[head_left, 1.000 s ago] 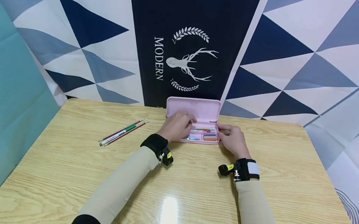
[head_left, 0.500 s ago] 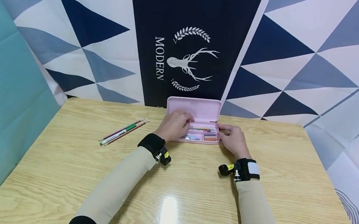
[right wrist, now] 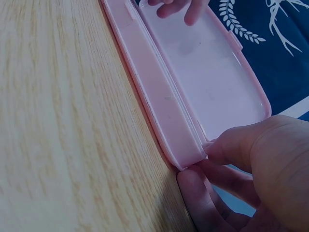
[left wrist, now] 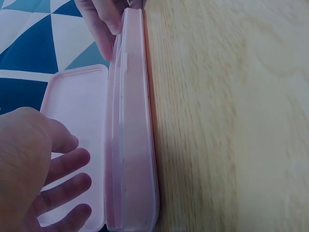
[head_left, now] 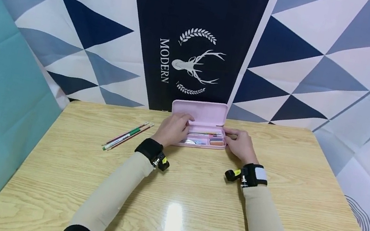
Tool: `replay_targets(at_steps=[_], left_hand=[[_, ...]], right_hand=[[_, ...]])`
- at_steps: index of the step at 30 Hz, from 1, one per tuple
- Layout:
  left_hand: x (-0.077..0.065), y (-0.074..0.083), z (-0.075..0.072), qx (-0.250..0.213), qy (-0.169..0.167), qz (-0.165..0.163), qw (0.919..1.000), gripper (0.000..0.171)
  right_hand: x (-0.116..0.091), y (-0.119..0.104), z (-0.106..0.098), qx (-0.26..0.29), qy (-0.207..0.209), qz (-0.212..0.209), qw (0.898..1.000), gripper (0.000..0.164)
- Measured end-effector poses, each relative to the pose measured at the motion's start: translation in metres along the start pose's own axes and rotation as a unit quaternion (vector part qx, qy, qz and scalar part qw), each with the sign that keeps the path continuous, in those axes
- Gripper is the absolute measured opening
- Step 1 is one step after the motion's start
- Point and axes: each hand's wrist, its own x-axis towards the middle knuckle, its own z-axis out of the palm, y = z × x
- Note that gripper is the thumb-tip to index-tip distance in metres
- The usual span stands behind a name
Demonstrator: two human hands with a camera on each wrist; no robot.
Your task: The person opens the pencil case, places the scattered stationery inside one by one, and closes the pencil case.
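Observation:
A pink pencil case sits at the table's far edge, its lid raised against the wall cloth. Inside lie several thin pencils, an orange-brown block and a small bluish item. My right hand pinches the case's right end, thumb at the rim and fingers against the end wall. Over the left end hovers my left hand, covering part of the case. In the left wrist view its fingers are spread loosely in front of the lid, with nothing in them.
Several pencils, one with a green part, lie in a slanted bundle on the wooden table, left of the case. A patterned cloth hangs right behind the table's far edge.
My left hand has drawn left along the case, uncovering more of its compartments. The right hand keeps its hold on the right end; the case and loose pencils have stayed put.

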Motion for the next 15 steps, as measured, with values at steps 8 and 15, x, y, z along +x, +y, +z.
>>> replay_targets(at_steps=[8, 15], left_hand=[[-0.009, -0.013, -0.009, -0.004, 0.010, -0.006, 0.9999, 0.027], [-0.017, -0.027, -0.016, -0.007, 0.010, -0.026, 0.9996, 0.026]], right_hand=[[0.000, -0.001, -0.001, -0.013, 0.005, -0.014, 1.000, 0.039], [-0.001, 0.000, -0.001, -0.016, 0.001, -0.016, 1.000, 0.038]])
